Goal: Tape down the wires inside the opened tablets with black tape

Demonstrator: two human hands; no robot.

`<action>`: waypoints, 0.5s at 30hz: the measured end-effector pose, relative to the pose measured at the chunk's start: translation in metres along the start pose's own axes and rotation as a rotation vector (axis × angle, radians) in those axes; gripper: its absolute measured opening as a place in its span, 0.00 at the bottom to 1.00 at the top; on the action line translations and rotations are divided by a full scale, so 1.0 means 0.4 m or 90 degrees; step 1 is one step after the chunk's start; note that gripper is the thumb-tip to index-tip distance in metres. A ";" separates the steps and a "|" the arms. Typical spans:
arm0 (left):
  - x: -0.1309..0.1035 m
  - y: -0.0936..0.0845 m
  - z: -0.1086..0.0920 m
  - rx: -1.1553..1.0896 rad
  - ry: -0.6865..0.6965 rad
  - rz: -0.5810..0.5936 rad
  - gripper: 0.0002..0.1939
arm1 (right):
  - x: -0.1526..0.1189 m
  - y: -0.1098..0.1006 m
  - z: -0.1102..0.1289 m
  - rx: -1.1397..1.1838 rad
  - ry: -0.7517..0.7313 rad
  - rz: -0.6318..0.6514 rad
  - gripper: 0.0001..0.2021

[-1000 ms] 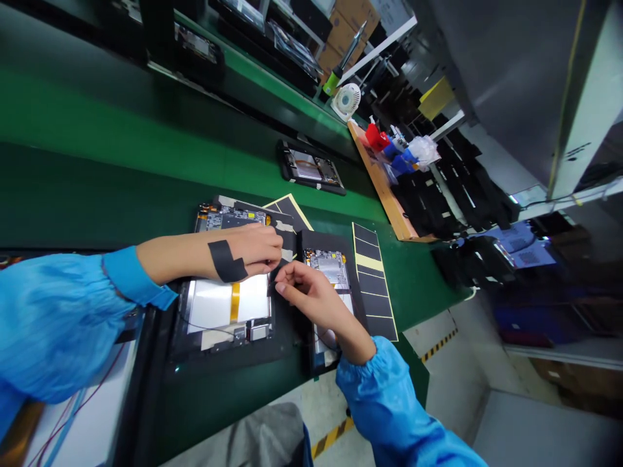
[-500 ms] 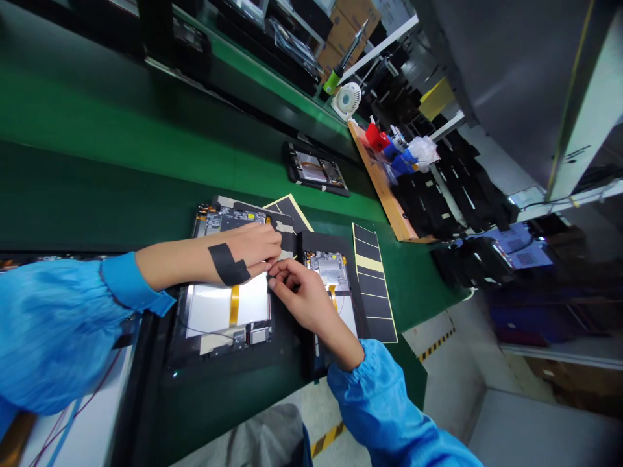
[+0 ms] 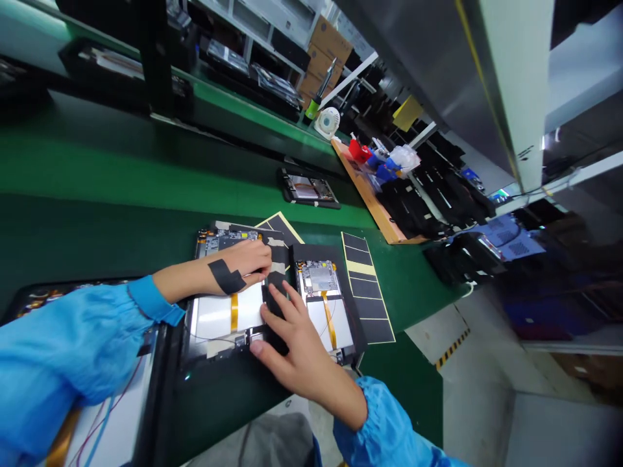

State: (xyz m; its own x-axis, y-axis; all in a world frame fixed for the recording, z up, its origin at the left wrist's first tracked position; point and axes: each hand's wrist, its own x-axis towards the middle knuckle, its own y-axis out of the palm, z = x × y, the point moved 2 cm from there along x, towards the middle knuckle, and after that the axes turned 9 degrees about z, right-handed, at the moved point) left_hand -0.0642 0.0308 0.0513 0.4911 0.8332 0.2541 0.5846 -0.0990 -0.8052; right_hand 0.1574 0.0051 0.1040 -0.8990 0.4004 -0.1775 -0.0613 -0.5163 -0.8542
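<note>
An opened tablet (image 3: 204, 310) lies on the bench, its circuit board at the far end and silver battery with an orange ribbon below. Across its middle rests my left hand (image 3: 248, 261), fingers curled together at the tablet's right edge; whatever they pinch is hidden. Black tape pieces (image 3: 226, 277) stick to the back of that hand near the wrist. My right hand (image 3: 296, 347) is spread, holding nothing, its fingertips over the same tablet's right edge. Just right of it lies a second opened tablet (image 3: 321, 311) on a black pad.
A sheet of black adhesive pieces (image 3: 367, 288) lies to the right, another sheet (image 3: 287, 224) behind the tablets. Farther back sits another opened device (image 3: 309, 187). A larger opened device (image 3: 124, 415) is at lower left. A wooden board (image 3: 363, 188) and small fan (image 3: 327, 122) stand beyond.
My right hand has opened from a pinch beside the left hand, spreading its fingers and moving nearer to me. My left hand stays over the tablet. The camera view has shifted.
</note>
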 end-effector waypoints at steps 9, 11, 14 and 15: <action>-0.006 0.004 -0.010 -0.001 -0.103 -0.030 0.10 | 0.019 0.033 -0.014 0.079 0.027 -0.030 0.30; -0.041 0.022 -0.011 -0.011 -0.186 -0.075 0.11 | -0.014 0.026 -0.021 0.141 0.026 -0.075 0.22; -0.150 0.060 -0.031 -0.008 -0.391 -0.204 0.23 | -0.059 0.014 -0.041 0.180 0.045 -0.144 0.21; -0.194 0.075 -0.045 -0.004 -0.468 -0.252 0.29 | -0.067 0.015 -0.046 0.173 0.059 -0.144 0.24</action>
State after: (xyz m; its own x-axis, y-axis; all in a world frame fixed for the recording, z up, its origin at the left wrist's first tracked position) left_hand -0.0731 -0.0467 0.0171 -0.2966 0.9495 0.1021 0.6297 0.2748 -0.7266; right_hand 0.1892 0.0052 0.0947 -0.8074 0.5876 -0.0531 -0.3782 -0.5846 -0.7178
